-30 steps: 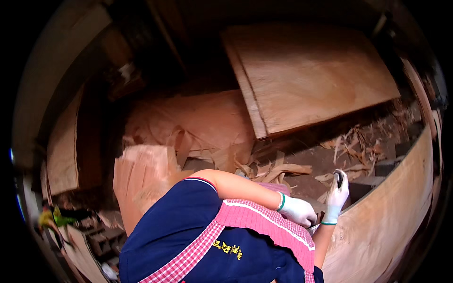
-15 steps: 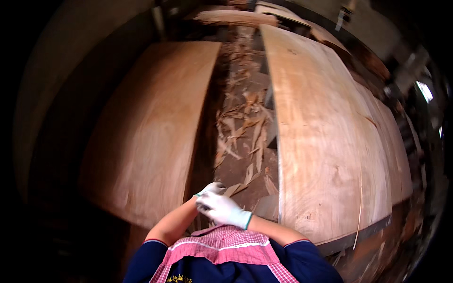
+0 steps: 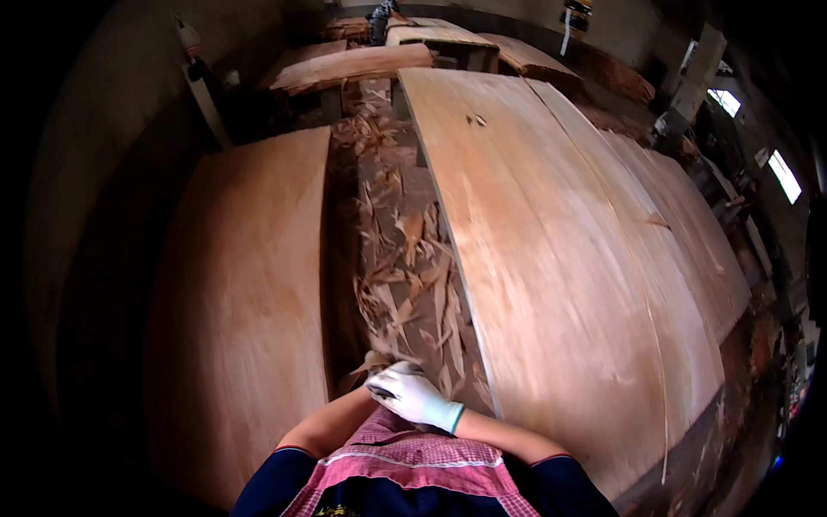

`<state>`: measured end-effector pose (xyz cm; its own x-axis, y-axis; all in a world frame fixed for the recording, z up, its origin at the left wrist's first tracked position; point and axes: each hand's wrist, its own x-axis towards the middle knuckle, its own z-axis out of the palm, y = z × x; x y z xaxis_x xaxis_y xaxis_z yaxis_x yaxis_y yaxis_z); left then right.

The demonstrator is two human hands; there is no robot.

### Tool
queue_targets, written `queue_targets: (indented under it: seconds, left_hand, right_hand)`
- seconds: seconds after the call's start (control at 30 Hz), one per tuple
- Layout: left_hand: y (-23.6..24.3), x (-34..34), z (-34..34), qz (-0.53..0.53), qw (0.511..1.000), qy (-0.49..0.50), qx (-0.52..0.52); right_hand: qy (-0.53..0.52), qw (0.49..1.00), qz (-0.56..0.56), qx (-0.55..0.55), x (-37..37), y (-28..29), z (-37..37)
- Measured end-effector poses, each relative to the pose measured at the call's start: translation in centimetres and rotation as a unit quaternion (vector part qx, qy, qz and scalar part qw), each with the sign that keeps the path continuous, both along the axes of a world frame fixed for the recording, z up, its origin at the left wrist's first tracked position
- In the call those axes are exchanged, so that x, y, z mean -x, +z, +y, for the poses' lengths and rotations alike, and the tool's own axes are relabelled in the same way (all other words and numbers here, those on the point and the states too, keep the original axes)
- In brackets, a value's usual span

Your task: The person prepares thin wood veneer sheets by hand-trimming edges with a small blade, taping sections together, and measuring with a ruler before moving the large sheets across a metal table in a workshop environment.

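Observation:
My two hands meet in front of the pink checked apron (image 3: pixel 422 448). My right hand (image 3: pixel 418 398), in a white glove with a teal cuff and dark fingertips, lies across my left wrist with its fingers curled in. What those fingers grip, if anything, is hidden. Most of my left hand (image 3: pixel 403 368) is behind the right glove, so its fingers cannot be made out. A large thin wood sheet (image 3: pixel 258 276) lies on my left. To the right, wider wood sheets (image 3: pixel 534 258) overlap, with a split strip along one seam. Neither hand touches the sheets.
Torn veneer scraps (image 3: pixel 409 284) litter the floor of the narrow aisle between the stacks. Across its far end lies a curled pile of veneer (image 3: pixel 353 67). More stacks (image 3: pixel 439 33) stand beyond, near a partly seen person (image 3: pixel 379 19). A post (image 3: pixel 207 103) rises at the far left.
My view has shifted right and lifted, so the stacks appear further left and more of the room's far end shows. My hands stay together, the right over the left.

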<state>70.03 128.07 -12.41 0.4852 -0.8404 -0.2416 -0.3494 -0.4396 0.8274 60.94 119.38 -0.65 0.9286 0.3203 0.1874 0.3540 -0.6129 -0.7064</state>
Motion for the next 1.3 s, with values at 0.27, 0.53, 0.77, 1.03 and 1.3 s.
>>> queue_targets:
  seconds: [0.27, 0.53, 0.77, 1.03, 1.3]
  left_hand:
    - [1.0, -25.5, -6.2, -0.249, 0.924, -0.286, -0.038]
    - [-7.5, -49.2, -10.4, -0.040, 0.997, -0.043, 0.045]
    - [-13.4, -68.7, -2.6, -0.281, 0.952, -0.093, -0.082]
    - [-15.9, -75.4, 17.0, -0.004, 0.868, 0.221, -0.445]
    - [-18.2, -99.6, 10.2, 0.084, 0.889, 0.162, -0.420]
  right_hand:
    - [0.053, 0.914, 0.307, -0.259, -22.7, 4.3, -5.0]
    - [-0.207, 0.900, 0.261, -0.282, -41.0, 0.5, -17.1]
    - [-0.323, 0.887, 0.193, -0.268, -62.4, -4.2, -30.1]
    - [-0.098, 0.985, 0.124, -0.068, -94.8, 4.1, -28.2]
    - [-0.124, 0.987, 0.098, -0.013, -117.7, -0.4, -34.0]
